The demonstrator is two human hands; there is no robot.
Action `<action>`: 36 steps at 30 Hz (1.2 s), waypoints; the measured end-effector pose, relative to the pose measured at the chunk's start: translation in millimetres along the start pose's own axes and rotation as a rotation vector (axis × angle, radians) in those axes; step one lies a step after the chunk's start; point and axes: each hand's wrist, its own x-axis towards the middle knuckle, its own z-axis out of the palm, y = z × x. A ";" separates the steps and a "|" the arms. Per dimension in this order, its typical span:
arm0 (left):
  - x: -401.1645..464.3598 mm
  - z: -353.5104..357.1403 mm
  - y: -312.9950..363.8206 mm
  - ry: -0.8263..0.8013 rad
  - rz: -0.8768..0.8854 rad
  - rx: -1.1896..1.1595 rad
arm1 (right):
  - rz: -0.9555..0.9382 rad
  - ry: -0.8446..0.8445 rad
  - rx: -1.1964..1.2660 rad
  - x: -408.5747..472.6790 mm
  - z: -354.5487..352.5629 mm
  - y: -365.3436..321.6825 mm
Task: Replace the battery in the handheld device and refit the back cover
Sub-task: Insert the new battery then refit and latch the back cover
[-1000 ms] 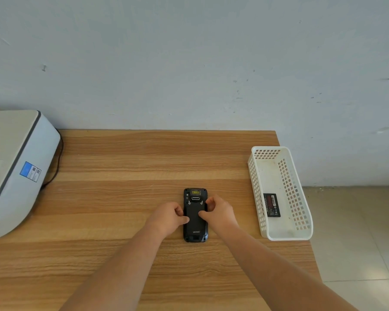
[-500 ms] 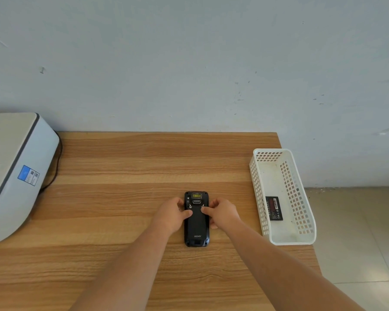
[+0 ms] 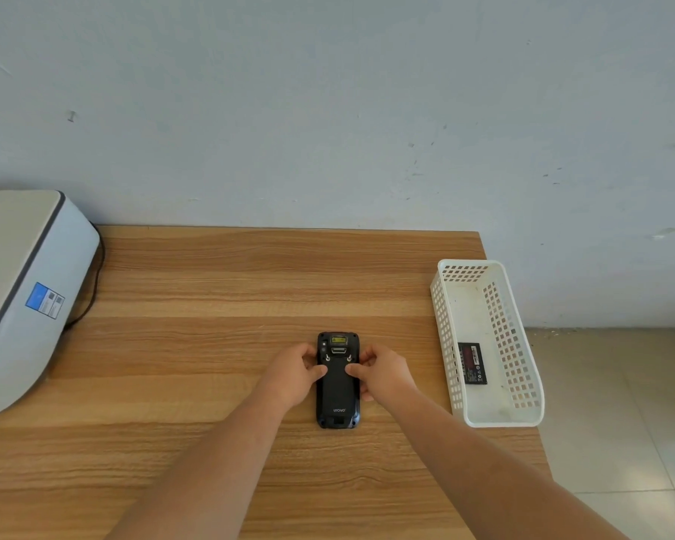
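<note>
Lying flat on its face near the middle of the wooden table [image 3: 211,344], the black handheld device [image 3: 338,395] has its back cover [image 3: 338,387] on, lengthwise away from the person, with small white lettering near its close end and two small latches side by side just below a yellow-labelled window at the far end. Both bare hands flank its far half in the head view. The left hand [image 3: 289,378] rests against the left edge, fingers curled beside the casing and the thumb laid across onto the cover, its tip touching the black surface just under the left latch. The right hand [image 3: 384,378] mirrors it on the right edge, thumb tip pressed on the cover just under the right latch, fingers bent along the side. Neither hand lifts the device; each clasps it between thumb and curled fingers. To the right, at the table's edge, stands a white perforated basket [image 3: 523,415], and on its floor lies a dark flat battery [image 3: 472,363] with a red label, well apart from the device. At the left a white and grey machine [image 3: 24,290] with a blue sticker sits on the table, a dark cable [image 3: 90,302] trailing behind it.
</note>
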 end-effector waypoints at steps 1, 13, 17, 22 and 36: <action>0.1 0.6 -0.9 0.007 -0.001 -0.004 | -0.002 0.002 -0.003 0.3 -0.1 -0.3; -5.5 -7.7 3.5 0.026 0.058 0.159 | -0.084 0.035 -0.116 1.5 -2.7 2.8; -7.3 -18.4 3.2 0.056 0.283 0.359 | -0.287 0.079 -0.312 -3.0 -8.9 2.5; -1.0 -26.7 9.7 0.055 0.500 0.498 | -0.537 0.044 -0.626 0.1 -12.9 0.6; 7.8 -29.5 27.2 -0.077 0.537 0.546 | -0.578 0.041 -0.623 7.1 -9.4 2.0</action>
